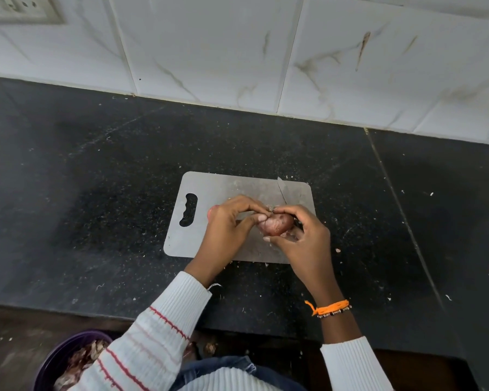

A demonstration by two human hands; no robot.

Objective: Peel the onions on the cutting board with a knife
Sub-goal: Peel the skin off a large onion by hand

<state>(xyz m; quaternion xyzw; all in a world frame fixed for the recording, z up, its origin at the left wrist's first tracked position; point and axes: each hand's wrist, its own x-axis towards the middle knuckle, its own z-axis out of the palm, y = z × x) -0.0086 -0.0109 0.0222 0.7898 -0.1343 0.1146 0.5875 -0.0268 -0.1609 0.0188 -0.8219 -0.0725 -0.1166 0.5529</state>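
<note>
Papery skin on onion: your left hand is pinching it, right hand gripping onion and knife; the blade, close to your fingers, could be nicking them.

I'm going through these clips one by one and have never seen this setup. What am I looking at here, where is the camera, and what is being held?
There is no robot here: a person wears a wide-angle camera on the head, looking down at their own hands. A grey cutting board lies on a dark speckled counter below a tiled wall. Both hands meet over the board around one reddish onion. The left hand pinches at its top; the right hand cups it and also seems to hold the knife, whose blade points away toward the wall. A purple bowl with peelings sits at the lower left, below counter level.
</note>
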